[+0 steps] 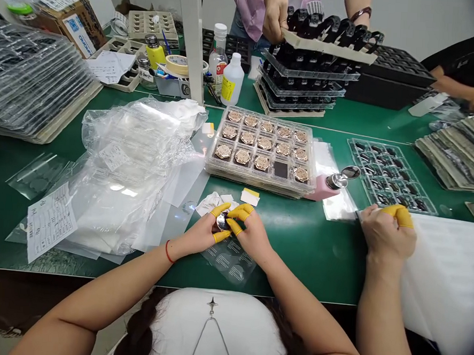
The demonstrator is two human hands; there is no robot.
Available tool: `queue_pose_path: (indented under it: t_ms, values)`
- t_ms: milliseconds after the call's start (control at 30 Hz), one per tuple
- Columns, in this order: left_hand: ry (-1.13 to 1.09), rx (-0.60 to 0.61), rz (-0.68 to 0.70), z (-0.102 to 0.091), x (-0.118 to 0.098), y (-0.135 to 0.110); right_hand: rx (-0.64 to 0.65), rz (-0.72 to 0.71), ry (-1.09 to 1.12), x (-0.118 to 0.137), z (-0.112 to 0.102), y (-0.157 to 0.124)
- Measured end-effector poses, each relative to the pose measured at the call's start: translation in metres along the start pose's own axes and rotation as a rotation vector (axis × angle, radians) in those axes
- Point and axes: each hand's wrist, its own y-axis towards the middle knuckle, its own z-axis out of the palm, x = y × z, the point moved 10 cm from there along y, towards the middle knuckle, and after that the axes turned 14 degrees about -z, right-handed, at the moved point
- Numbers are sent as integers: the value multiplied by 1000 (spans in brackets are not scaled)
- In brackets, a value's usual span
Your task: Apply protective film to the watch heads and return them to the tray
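A green workbench [317,246] holds a tray of gold discs [256,180].

The left hand [195,233] and right hand [251,234], their fingers capped in yellow finger cots [240,212], pinch a round metal disc [223,221] between them. At twelve o'clock sits a clear plastic tray [257,177] of rose-gold medallions [242,156]. A printed clear sheet [229,263] lies at six, and crumpled plastic bags [119,192] lie at nine. At three, a co-worker's hand [386,232] rests beside a tray of dark pieces [366,169].
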Motion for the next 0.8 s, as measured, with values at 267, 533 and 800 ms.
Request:
queue_pose_path:
  t_ms: [267,533,800]
  values:
    - [-75,114,-130,11,1,-5,98,217,-387,-36,-50,-20]
    - [-70,195,-122,23,-1,-8,148,-135,-428,-16,-2,42]
    - [-136,113,-285,9,20,1,-133,-113,-617,-1,-115,27]
